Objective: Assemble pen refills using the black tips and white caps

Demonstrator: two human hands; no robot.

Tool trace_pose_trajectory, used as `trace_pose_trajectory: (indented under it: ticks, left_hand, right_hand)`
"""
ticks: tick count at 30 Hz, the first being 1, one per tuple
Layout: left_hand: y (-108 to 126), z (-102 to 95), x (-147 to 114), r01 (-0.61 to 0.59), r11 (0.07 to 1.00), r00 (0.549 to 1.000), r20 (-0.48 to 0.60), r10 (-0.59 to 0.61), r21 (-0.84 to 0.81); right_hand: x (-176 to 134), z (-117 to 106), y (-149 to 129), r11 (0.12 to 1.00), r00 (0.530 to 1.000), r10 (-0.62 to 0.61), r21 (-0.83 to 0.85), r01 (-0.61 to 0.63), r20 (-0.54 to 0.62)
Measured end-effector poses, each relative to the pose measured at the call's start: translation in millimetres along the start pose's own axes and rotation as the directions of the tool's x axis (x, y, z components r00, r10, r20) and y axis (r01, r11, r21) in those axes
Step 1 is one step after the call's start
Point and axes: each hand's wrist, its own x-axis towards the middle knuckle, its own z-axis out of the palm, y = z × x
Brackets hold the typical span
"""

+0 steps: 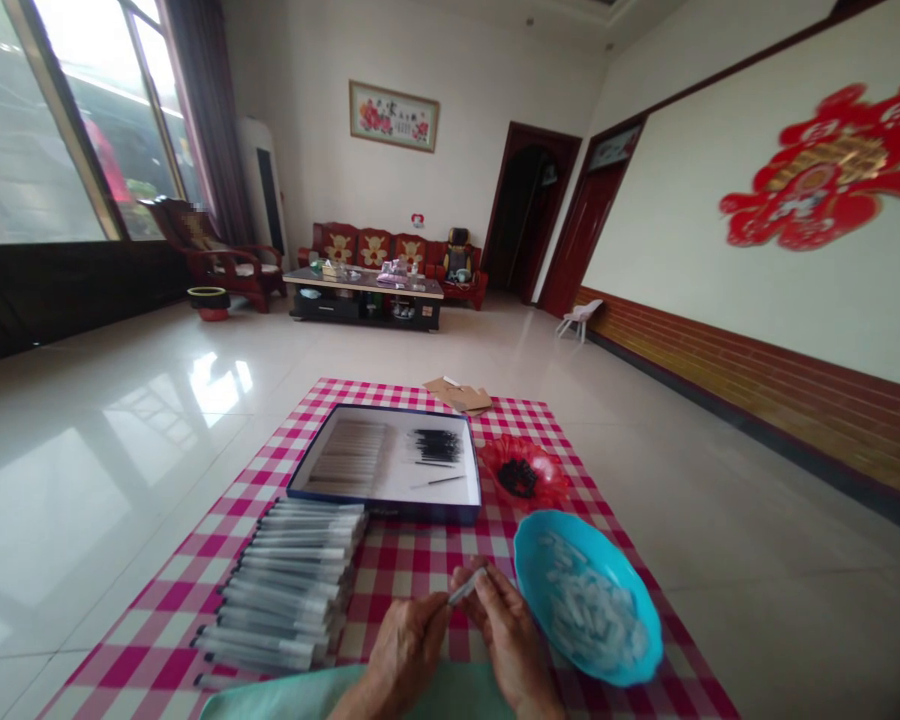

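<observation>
Both hands meet over the near part of the checked cloth. My left hand [411, 640] is closed, pinching the lower left end of a pale, translucent pen [465, 588]. My right hand [504, 625] has its fingers wrapped round the pen's upper right end, which they partly hide. Left of my hands lies a stack of similar pens [285, 580] with dark tips. Close by on the right, a blue bowl [526, 560] holds many whitish, clear caps [596, 610]. Beyond my hands, a shallow box [397, 480] contains clear tubes [349, 450] and thin black rods [436, 445].
A red flower-shaped dish [551, 475] with small black pieces stands behind the bowl. Brown cardboard [461, 396] lies at the table's far edge. Pale green fabric [292, 692] covers the near edge. Farther off are a low table [364, 285] and a wooden sofa [397, 248].
</observation>
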Motion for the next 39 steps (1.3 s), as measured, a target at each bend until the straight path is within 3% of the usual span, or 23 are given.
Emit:
trace_pose_trajectory:
  ticks: [5,10,16,23,27,30,36,39]
  left_hand:
    - [-6.0,8.0,-1.5,-0.041,0.993,0.997,-0.067,0.048,0.106]
    - [-13.2,11.0,-3.8,-0.088,0.938,0.987,-0.096,0.127,0.335]
    - [-7.7,7.4,-0.9,-0.126,0.827,0.987,-0.010,0.157,0.548]
    - [-14.0,-4.2,12.2,-0.147,0.835,0.989,0.108,0.105,0.530]
    - [-18.6,-19.0,24.1,-0.045,0.797,0.998,-0.001,0.057,0.602]
    - [-19.9,-26.0,32.5,0.030,0.758,0.997,-0.078,0.027,0.651]
    - [-24.7,-24.2,39.6,0.040,0.726,0.978,-0.176,0.112,0.687]
    - [-24.6,-21.6,37.2,0.079,0.709,0.977,-0.194,0.084,0.700]
  right_hand:
    - [1.8,0.9,4.0,1.000,0.999,0.015,0.004,-0.015,-0.052]
    - [2.7,4.4,7.4,0.999,0.997,0.031,-0.029,-0.034,-0.070]
    - [2.9,4.2,8.9,0.999,0.995,0.042,-0.021,-0.044,-0.094]
    - [4.6,-3.5,16.2,0.999,0.993,0.019,0.052,-0.013,-0.117]
    - [8.0,-8.3,21.1,0.987,0.984,0.060,0.155,-0.034,-0.169]
    - [9.9,-10.4,24.2,0.993,0.983,0.045,0.119,-0.024,-0.176]
    - [13.8,-14.0,31.9,0.999,0.987,0.037,0.020,-0.034,-0.156]
    - [14.4,-14.8,33.6,0.999,0.987,0.032,-0.006,-0.033,-0.159]
